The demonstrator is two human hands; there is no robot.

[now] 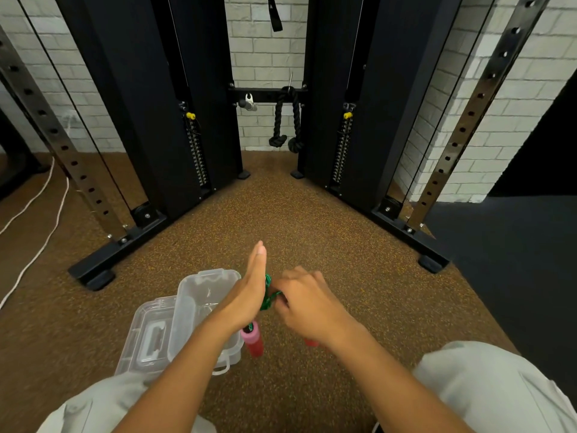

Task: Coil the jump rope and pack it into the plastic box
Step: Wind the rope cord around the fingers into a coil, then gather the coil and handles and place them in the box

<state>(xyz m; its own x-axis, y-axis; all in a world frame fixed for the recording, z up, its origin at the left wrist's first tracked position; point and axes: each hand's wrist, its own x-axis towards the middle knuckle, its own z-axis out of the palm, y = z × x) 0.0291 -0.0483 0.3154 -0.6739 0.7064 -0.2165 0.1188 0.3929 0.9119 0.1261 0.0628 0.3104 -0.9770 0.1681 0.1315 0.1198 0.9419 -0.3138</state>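
The green jump rope (pixel 268 294) is wound around my left hand (pixel 249 292), which is held flat with fingers straight and pointing away. My right hand (pixel 307 303) pinches the green cord just right of the left palm. One red-and-pink handle (pixel 253 339) hangs under my left wrist; a bit of the other red handle (pixel 310 342) shows under my right wrist. The clear plastic box (pixel 190 310) stands open on the floor just left of my left hand. Its lid (pixel 146 335) lies beside it on the left.
I sit on brown speckled flooring (pixel 312 232) with my knees at the lower corners. A black cable machine frame (pixel 115 248) spreads its feet ahead on both sides. A white cord (pixel 40 242) trails on the floor at left. Dark matting (pixel 505 264) lies at right.
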